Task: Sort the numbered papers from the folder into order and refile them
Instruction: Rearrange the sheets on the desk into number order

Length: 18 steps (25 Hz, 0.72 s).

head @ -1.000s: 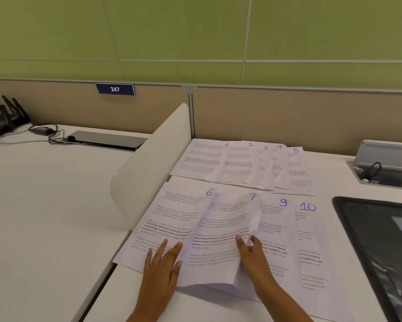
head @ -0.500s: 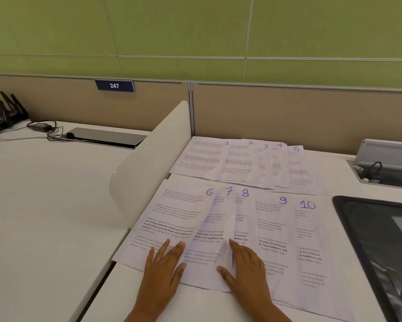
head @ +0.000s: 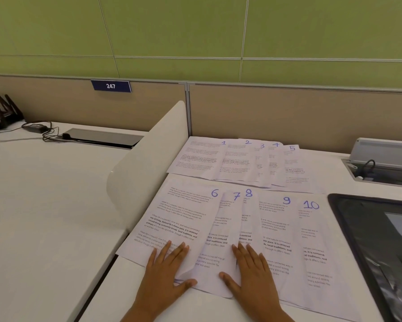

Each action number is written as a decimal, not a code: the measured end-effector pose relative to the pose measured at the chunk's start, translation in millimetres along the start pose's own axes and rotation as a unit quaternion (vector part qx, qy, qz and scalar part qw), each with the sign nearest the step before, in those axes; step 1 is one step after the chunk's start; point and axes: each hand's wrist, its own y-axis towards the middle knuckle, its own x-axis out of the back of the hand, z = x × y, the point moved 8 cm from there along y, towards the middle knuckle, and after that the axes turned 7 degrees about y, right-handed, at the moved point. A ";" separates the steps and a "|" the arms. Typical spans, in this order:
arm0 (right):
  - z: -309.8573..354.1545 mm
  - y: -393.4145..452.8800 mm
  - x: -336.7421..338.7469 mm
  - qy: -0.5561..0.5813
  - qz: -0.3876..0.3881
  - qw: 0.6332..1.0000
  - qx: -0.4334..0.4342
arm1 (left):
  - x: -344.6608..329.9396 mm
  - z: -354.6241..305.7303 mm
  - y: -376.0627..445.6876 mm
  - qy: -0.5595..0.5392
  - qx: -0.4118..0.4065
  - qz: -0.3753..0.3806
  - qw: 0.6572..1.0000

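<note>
Both hands flat, fingers straight: left hand (head: 164, 273) on sheet 6 (head: 183, 219), right hand (head: 253, 270) on sheet 7 (head: 218, 252). Sheets 1–5 at desk (head: 44, 205) back edge; sign (head: 111, 86) reads 247.

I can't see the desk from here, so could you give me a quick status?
Left hand flat on sheet 6, right hand flat on sheet 7. Sheets 1 to 10 fanned in two rows, in order. Nothing refiled yet; nothing blocking.
</note>
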 end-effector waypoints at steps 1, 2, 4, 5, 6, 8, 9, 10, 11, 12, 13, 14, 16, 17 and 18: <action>-2.1 -0.3 0.3 -0.007 -0.004 1.000 -0.001 | -1.0 0.7 -0.3 0.002 0.004 0.007 1.000; -4.3 -0.3 0.4 -0.012 -0.010 1.000 0.000 | -2.0 2.0 -0.6 0.003 0.011 0.012 1.000; -5.5 -0.4 0.2 -0.017 -0.017 1.000 0.006 | -2.7 4.5 -1.1 0.001 0.024 0.017 1.000; -5.3 -0.4 -0.5 -0.015 -0.013 1.000 0.006 | -3.1 4.5 -1.2 0.001 0.026 0.020 0.999; -5.3 -0.3 -1.1 -0.015 -0.011 1.000 0.006 | -3.0 3.7 -1.3 -0.001 0.026 0.023 0.999; -5.7 0.2 -1.1 -0.022 -0.017 1.000 0.009 | -1.2 3.2 -1.9 -0.011 0.028 0.011 0.999; -6.3 0.4 -1.1 -0.022 -0.019 1.000 0.009 | 0.6 4.0 -2.3 -0.021 0.034 -0.001 0.999; -7.0 0.6 -0.9 -0.021 -0.023 0.999 0.009 | 2.3 5.2 -2.4 -0.033 0.042 -0.010 0.999; -7.1 0.7 -0.5 -0.020 -0.026 0.999 0.010 | 4.2 6.0 -2.4 -0.040 0.048 -0.020 0.998; -7.2 0.7 -0.1 -0.020 -0.030 0.999 0.011 | 5.9 6.3 -2.6 -0.043 0.051 -0.026 0.997; -6.8 0.6 0.4 -0.020 -0.033 0.999 0.013 | 7.6 5.9 -2.7 -0.044 0.052 -0.031 0.997; -6.6 0.4 0.6 -0.021 -0.036 0.999 0.015 | 8.7 5.4 -3.0 -0.048 0.053 -0.035 0.997; -6.6 0.3 0.0 -0.020 -0.036 0.999 0.018 | 9.3 5.1 -3.8 -0.061 0.058 -0.042 0.996; -6.8 0.2 -0.2 -0.021 -0.036 0.999 0.018 | 9.7 5.1 -4.2 -0.065 0.059 -0.044 0.995; -7.0 0.3 -0.1 -0.020 -0.038 0.999 0.019 | 10.2 4.4 -4.4 -0.066 0.055 -0.044 0.995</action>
